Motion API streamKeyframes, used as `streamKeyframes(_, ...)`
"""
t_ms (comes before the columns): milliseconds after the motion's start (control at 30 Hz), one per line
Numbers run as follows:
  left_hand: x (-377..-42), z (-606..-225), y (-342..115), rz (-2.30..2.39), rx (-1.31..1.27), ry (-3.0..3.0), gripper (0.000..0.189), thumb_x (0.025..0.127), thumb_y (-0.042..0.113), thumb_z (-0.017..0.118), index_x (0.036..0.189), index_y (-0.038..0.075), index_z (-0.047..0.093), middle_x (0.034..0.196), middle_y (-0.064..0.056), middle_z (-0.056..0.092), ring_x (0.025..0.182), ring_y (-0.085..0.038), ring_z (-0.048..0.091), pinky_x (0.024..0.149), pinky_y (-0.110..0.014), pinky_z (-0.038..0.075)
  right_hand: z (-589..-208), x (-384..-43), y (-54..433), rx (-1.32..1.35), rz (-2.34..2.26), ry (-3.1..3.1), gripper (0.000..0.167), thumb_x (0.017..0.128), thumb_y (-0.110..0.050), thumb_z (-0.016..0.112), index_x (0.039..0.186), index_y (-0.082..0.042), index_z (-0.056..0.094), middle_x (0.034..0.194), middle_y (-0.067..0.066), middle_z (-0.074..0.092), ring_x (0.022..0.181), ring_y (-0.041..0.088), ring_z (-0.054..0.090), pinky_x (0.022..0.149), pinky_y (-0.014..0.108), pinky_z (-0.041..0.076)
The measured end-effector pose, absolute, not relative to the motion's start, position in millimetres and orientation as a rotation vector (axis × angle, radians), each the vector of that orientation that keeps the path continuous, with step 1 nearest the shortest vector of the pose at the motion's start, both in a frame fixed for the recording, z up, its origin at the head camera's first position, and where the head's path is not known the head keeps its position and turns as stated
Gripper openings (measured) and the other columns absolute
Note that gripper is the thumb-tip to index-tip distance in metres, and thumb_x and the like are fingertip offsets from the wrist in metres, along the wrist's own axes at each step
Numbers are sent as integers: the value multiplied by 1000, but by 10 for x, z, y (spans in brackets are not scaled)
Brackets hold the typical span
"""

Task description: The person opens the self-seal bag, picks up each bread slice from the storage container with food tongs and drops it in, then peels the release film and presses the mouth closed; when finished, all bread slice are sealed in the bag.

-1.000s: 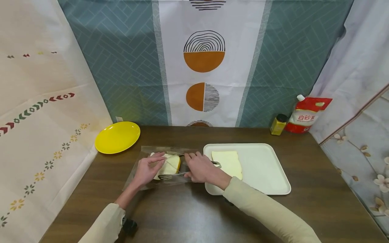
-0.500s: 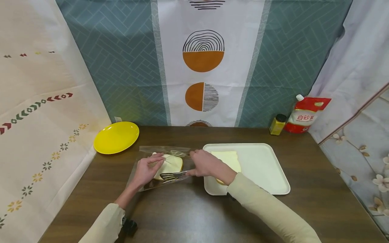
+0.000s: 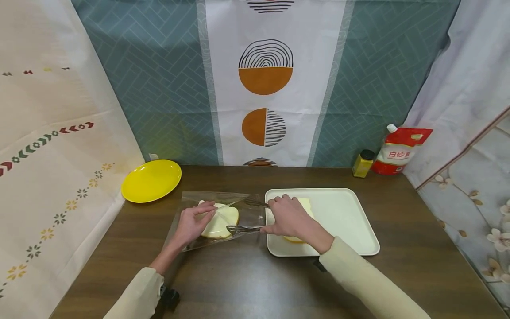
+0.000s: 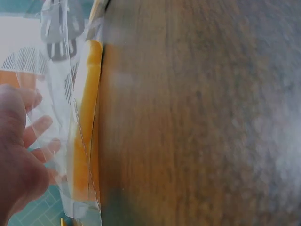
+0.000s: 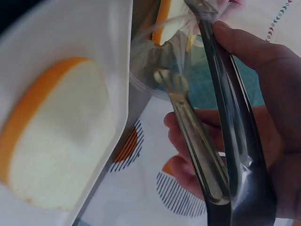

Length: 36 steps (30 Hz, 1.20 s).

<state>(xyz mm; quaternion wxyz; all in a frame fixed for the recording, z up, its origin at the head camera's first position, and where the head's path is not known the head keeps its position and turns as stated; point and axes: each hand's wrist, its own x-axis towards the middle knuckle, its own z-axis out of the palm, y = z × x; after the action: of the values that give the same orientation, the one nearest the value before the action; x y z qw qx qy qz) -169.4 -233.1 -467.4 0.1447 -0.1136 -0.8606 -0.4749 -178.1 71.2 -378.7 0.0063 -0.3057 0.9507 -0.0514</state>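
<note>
My left hand [image 3: 192,223] pinches the upper layer of a clear plastic bag [image 3: 190,197], which lies flat on the table. Inside it is a slice of bread [image 3: 224,223]; its orange-brown crust [image 4: 87,117] shows through the plastic in the left wrist view. My right hand [image 3: 290,217] holds metal serving tongs [image 5: 240,127] with their two arms spread apart. The tong tips point left at the bag's mouth, apart from the bread inside. Partly hidden behind my right hand, more bread [image 5: 66,136] rests on a white tray [image 3: 346,221].
A yellow plate [image 3: 151,180] sits at the back left of the brown table [image 3: 223,283]. At the back right stand a yellow jar with a black lid [image 3: 363,164] and a red and white pouch [image 3: 399,148]. Patterned cloths hang around the table.
My right hand has drawn back to the right with the tongs, over the tray's left edge. The tong tips have moved away from the bagged bread. My left hand has stayed in place.
</note>
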Motion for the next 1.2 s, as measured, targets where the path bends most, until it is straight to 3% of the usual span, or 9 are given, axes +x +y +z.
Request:
streamKeyframes(133,-1691,-4653,-2307,-1364,-334,-2492,16,90,2,73,105,0,78,119,-16,70,124,-38,56,106,-56,39,-3802,-1673,879,-902,-138,3056,70,75,-61,79,114,-4,66,98,8,65,89,31,58,73,46,48)
streamKeyframes(333,-1691,-4640,-2293,-1360,-330,-2503,16,90,3,74,105,-1,78,119,-17,69,125,-40,55,106,-57,38,-3837,-1512,1142,-779,-314,3141,67,76,-56,79,109,1,65,90,9,61,79,29,54,61,42,48)
streamKeyframes(733,-1710,-4603,-2288,-1359,-302,-2529,16,90,5,74,105,-1,77,121,-16,69,126,-40,54,108,-57,36,-4022,-1153,1579,-330,-549,3282,69,72,-52,81,103,6,60,86,13,54,75,32,54,50,47,48)
streamKeyframes(967,-1727,-4578,-2297,-1320,-347,-2476,14,88,3,74,101,-2,78,115,-18,71,117,-36,62,105,-58,38,-4145,-886,1681,-161,-547,3316,66,72,-54,81,91,4,56,81,13,50,68,33,53,49,50,48)
streamKeyframes(1200,-1734,-4559,-2296,-1293,-378,-2464,13,88,2,74,99,-3,78,112,-19,71,113,-36,64,107,-66,29,-4273,-736,1695,-65,-518,3309,68,71,-58,80,86,4,55,77,12,50,66,35,56,49,51,49)
